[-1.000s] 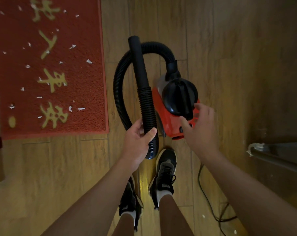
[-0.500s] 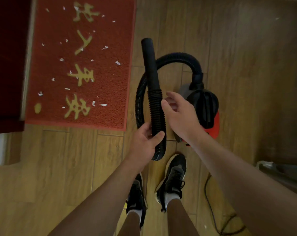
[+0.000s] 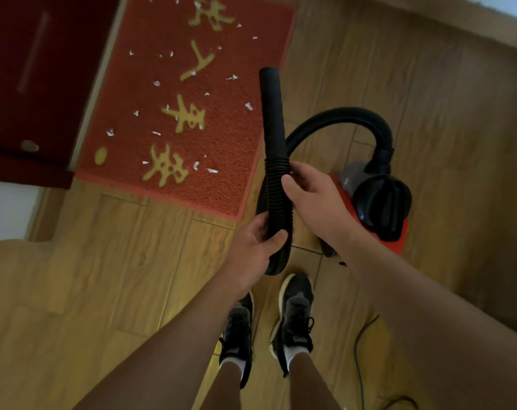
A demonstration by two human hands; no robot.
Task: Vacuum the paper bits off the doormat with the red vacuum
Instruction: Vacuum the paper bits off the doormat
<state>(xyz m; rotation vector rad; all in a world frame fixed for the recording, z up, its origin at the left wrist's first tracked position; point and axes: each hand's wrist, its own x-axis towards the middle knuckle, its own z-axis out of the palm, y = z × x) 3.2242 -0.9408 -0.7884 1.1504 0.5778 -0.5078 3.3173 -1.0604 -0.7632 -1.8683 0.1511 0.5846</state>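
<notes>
The red doormat [image 3: 236, 137] with gold characters lies on the wooden floor, upper left, strewn with several white paper bits [image 3: 212, 170]. The red vacuum [image 3: 378, 199], with a black top, stands on the floor at the right. Its black hose [image 3: 273, 134] loops up from the body and ends in a smooth nozzle tube pointing away from me over the mat's right edge. My left hand [image 3: 255, 247] grips the ribbed part of the hose low down. My right hand [image 3: 313, 193] holds the ribbed hose just above it, fingers curled round it from the right.
A dark red door [image 3: 38, 78] borders the doormat on the left. The vacuum's power cord [image 3: 360, 365] trails across the floor at the lower right. My feet in black shoes [image 3: 292, 315] stand just behind the hose. A pale skirting edge runs along the top right.
My right hand left the vacuum body, moved left and took hold of the hose above my left hand. The view shifted, so mat and vacuum sit further right in frame.
</notes>
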